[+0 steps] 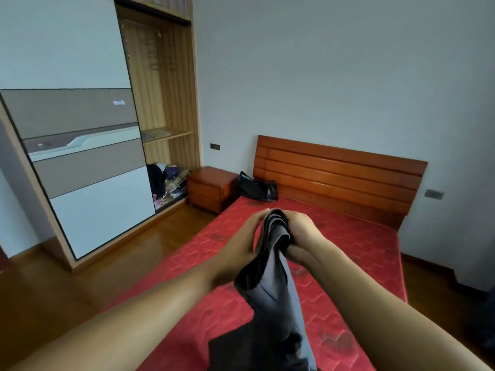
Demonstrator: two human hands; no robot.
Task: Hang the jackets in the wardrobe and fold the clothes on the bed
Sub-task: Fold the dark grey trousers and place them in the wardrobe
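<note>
- The wardrobe (163,103) stands open on your left, with clothes heaped at its bottom.
- A black bag (254,187) lies on the bed's near-left corner by the headboard.
- Your left hand (247,236) curls round the bunched top of the dark grey garment (278,277).
- The garment hangs between your forearms, above the red bed (361,250).
- Your right hand (305,234) grips the same bunch from the opposite side.

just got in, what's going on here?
A person holds a dark grey garment up over the red bed: left hand and right hand both grip its bunched top, the rest hanging down. The wardrobe is open at its right side, with hangers inside. A black bag lies at the bed's far end.
</note>
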